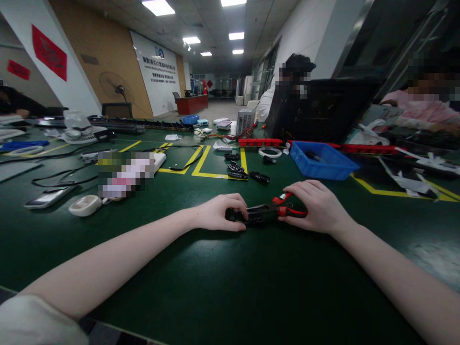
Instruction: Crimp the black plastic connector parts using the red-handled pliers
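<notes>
My right hand (pixel 318 206) is closed around the red handles of a pair of pliers (pixel 285 210), whose jaws point left. The handles are spread apart. My left hand (pixel 224 212) grips a small black part (pixel 233 215) between thumb and fingers, just above the green table. The jaws reach the black part, but the dark colours hide exactly where they touch it. Beyond my hands lie several loose black parts (pixel 236 168), some within a yellow taped outline, and another black piece (pixel 259 177) just right of them.
A blue plastic bin (pixel 321 160) stands behind my right hand, with a large black case (pixel 319 108) beyond it. At left lie a phone (pixel 50 196), a white rounded case (pixel 85 205) and black cables. A white cable coil (pixel 270 152) sits mid-table. Other people sit across the table.
</notes>
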`<state>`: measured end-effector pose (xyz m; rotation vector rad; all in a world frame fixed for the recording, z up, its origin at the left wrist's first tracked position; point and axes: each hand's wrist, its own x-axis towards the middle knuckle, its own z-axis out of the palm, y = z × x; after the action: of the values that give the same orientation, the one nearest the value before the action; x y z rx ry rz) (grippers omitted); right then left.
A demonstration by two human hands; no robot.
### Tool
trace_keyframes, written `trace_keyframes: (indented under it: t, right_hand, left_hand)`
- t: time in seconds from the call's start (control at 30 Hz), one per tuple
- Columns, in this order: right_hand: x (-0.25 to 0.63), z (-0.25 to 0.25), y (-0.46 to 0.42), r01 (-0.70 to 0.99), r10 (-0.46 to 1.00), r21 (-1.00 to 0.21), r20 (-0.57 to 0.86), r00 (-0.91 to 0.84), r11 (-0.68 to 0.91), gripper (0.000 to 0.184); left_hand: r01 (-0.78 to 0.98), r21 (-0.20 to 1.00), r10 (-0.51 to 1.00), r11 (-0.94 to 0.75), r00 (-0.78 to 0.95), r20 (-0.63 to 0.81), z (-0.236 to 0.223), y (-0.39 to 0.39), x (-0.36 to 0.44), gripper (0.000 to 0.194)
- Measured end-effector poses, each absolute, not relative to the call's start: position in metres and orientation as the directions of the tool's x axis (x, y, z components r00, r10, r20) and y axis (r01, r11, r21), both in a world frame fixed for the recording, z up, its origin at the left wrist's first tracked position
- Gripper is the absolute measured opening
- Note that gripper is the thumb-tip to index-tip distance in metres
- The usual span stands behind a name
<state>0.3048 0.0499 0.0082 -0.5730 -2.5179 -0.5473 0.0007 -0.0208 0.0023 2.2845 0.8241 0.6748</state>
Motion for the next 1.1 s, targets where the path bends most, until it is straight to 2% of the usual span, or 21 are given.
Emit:
trace_keyframes:
  t: [0.63,1.1]
  right_hand:
    - [0.297,0.009,0.041,0.443,0.203,0.316,0.573,-0.794,0.839,0.051]
    - [0.297,0.015,0.041,0.438,0.301,0.198,0.483,-0.822,0.877,0.045]
  left_hand:
    - [0.371,0.68,0.691,-0.632,0.668,0.278,0.0,-0.02,0.002,0.018]
    - [0.383,0.698,0.71,-0.604,0.656,0.255,0.001,-0.02,0.002,0.019]
